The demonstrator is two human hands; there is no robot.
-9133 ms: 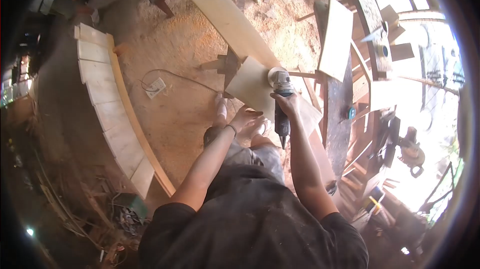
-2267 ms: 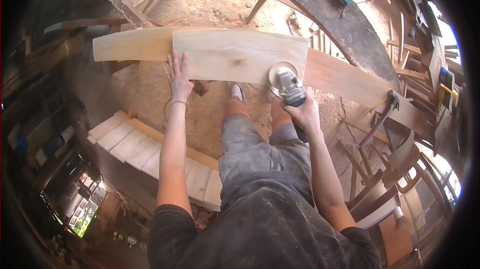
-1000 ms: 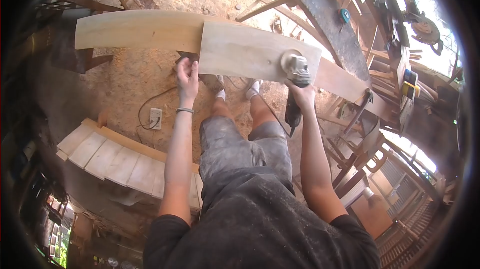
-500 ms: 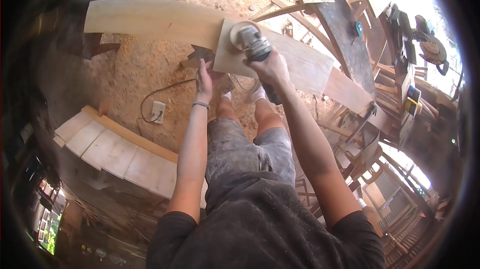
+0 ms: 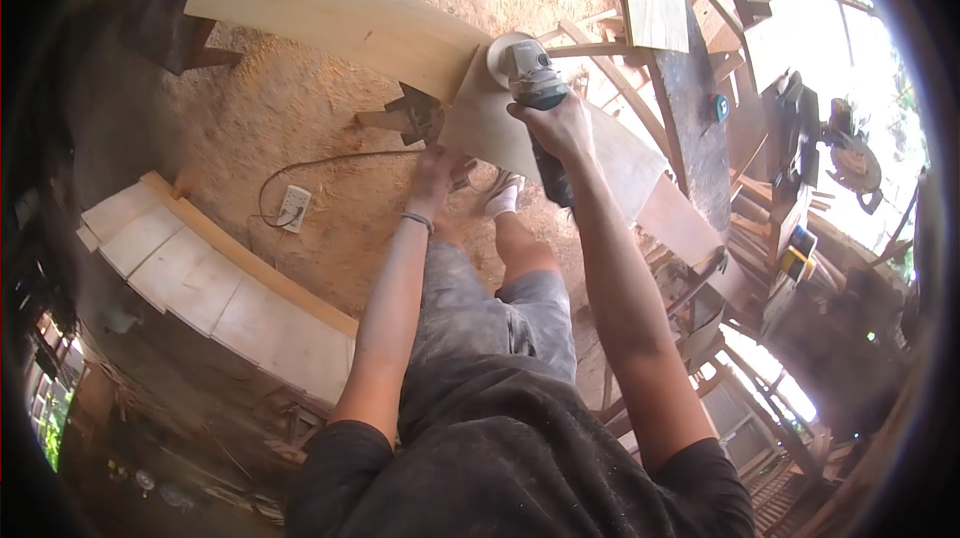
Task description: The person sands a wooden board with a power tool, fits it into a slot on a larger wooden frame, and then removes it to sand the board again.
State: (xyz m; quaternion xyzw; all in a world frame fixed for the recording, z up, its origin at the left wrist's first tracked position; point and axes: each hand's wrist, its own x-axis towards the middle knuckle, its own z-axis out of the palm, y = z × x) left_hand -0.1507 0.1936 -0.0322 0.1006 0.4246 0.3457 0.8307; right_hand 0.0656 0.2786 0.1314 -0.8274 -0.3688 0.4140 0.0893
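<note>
My right hand (image 5: 560,126) is wrapped round an angle grinder (image 5: 537,78), its round disc (image 5: 508,56) on the far edge of a thin pale wood panel (image 5: 490,128). The panel lies across a long row of similar boards. To its left stretches a long light board (image 5: 340,23). My left hand (image 5: 443,176) is just below the panel's near left corner, fingers loosely bent and apart, with nothing seen in them.
Several pale panels (image 5: 195,268) rest in a row at lower left. A cord runs over the dusty floor to a white socket block (image 5: 292,208). A dark plank (image 5: 690,128) stands at right, near a circular saw (image 5: 855,163) and stacked wood scraps.
The grinder has shifted along the panel to its far edge, in my right hand. My left hand has turned from upright and flat to lower, with bent fingers. The whole view has rotated somewhat.
</note>
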